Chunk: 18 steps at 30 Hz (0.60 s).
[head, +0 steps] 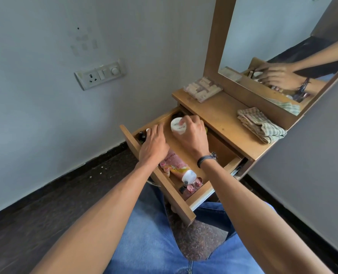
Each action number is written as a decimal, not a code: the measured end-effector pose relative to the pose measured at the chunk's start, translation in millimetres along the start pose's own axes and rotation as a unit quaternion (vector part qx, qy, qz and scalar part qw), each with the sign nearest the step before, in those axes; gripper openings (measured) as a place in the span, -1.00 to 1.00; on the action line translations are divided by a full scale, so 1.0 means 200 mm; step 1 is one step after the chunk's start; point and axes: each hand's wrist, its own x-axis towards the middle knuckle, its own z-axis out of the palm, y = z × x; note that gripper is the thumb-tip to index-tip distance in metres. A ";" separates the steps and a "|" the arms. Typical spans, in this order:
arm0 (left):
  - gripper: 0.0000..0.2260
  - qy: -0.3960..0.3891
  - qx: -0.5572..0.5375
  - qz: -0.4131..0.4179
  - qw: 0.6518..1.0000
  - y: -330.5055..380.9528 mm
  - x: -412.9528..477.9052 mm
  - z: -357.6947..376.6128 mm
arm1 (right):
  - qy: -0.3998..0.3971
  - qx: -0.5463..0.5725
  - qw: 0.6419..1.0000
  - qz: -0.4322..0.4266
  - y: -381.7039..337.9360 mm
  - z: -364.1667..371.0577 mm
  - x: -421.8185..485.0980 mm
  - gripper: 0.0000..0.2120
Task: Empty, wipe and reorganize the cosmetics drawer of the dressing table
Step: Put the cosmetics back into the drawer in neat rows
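While the drawer (184,210) stands pulled out over the person's knees, emptying is judged barely begun, for most of the cosmetics lie inside it. At its left end, dark bottles (142,135) stand against the wall. The left hand (154,144) reaches down over them with fingers curled; whether it grips anything cannot be told, as the hand hides its own fingertips. Further right, near the drawer's back, the right hand (193,135) holds a white jar (177,126) from above, fingers and thumb round its lid. Whether the jar is lifted or rests on the drawer floor is unclear. Towards the near end lie a pink tube (172,157), an orange tube (184,172) with a white cap, and small pink bottles (193,185) in the corner. All of these are judged to need removal before wiping and reordering can start.

Surroundings, left to right: a switch plate (99,74) on the wall; a clear tray (202,89) at the back of the tabletop (219,111); a folded checked cloth (261,125) lying on the tabletop to the right, near the mirror (263,36), which reflects the hands. The tabletop overhangs the drawer's back, so items there are partly hidden and probably awkward to reach.
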 end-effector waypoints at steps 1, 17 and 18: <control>-0.39 0.000 0.002 -0.002 1.000 0.00 0.00 0.00 | -0.015 -0.007 1.000 -0.004 0.01 0.02 -0.01 -0.64; -0.48 -0.018 -0.098 -0.020 0.995 0.00 0.06 -0.01 | -0.154 -0.105 0.982 -0.037 0.15 0.14 0.00 -0.67; -0.48 -0.016 -0.118 -0.022 0.993 0.01 0.08 -0.02 | -0.159 -0.105 0.981 -0.035 0.16 0.15 0.01 -0.68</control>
